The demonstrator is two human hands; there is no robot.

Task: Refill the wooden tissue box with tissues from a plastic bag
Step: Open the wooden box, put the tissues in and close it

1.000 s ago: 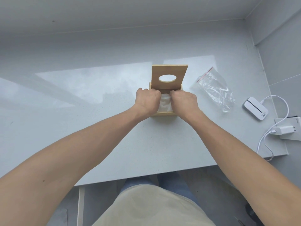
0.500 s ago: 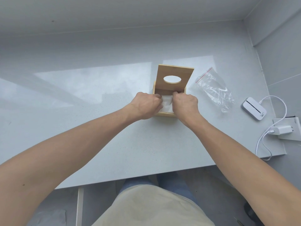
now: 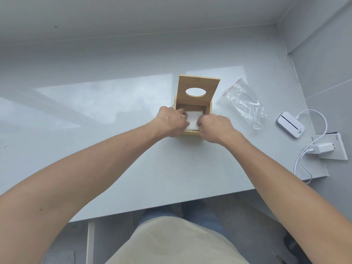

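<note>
The wooden tissue box (image 3: 208, 109) stands on the grey table, its hinged lid (image 3: 198, 83) with an oval hole raised upright at the back. A flat white stack of tissues (image 3: 193, 121) lies inside the box. My left hand (image 3: 171, 123) rests at the box's left side, fingers curled onto the left edge of the tissues. My right hand (image 3: 215, 127) is at the front right corner, fingers curled onto the right edge of the tissues. The clear plastic bag (image 3: 244, 103) with a red zip strip lies flat to the right of the box; it looks empty.
A small white device (image 3: 290, 124) with a white cable (image 3: 312, 119) lies near the table's right edge. A white charger (image 3: 323, 148) sits in a wall socket plate beyond that edge. The table's front edge runs just before my lap.
The white tissue stack now lies flatter and more exposed in the box. My hands have parted slightly and dropped toward the front of the box.
</note>
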